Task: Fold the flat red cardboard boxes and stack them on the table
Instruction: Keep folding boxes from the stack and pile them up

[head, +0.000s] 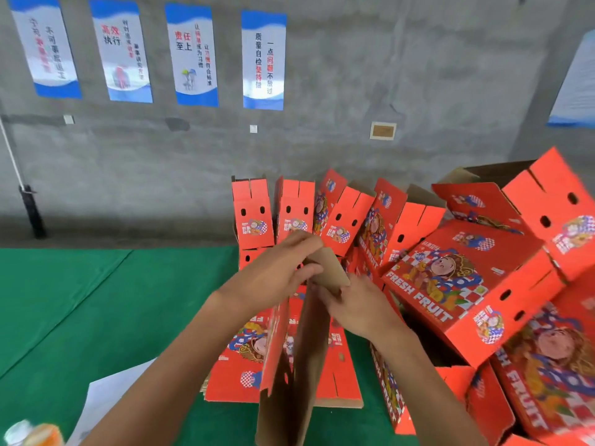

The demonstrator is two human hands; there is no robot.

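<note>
At the far left, the green table [80, 300] lies bare apart from a white sheet of paper [106, 400] and a bottle [29, 434] at the near edge. Next comes the left hand [273, 272], its grip pressed onto the top of a box [299, 349] held upright in front of the person; the fingers curl over the upper edge of a brown flap [331, 268]. Just beside it, the right hand [357, 307] pinches the same flap from the other side, so both hands work one piece of cardboard. This box looks only part opened, its brown inner face showing, so I judge the folding of it is at an early step.

Under it, a stack of flat boxes [338, 375] rests on the table, which suggests a fair number are not yet folded. Behind the hands, a row of boxes [289, 214] stands on end. To the right, a loose heap of folded boxes [467, 278] leans at angles, so much work appears done, though the heap is untidy rather than neatly stacked.
</note>
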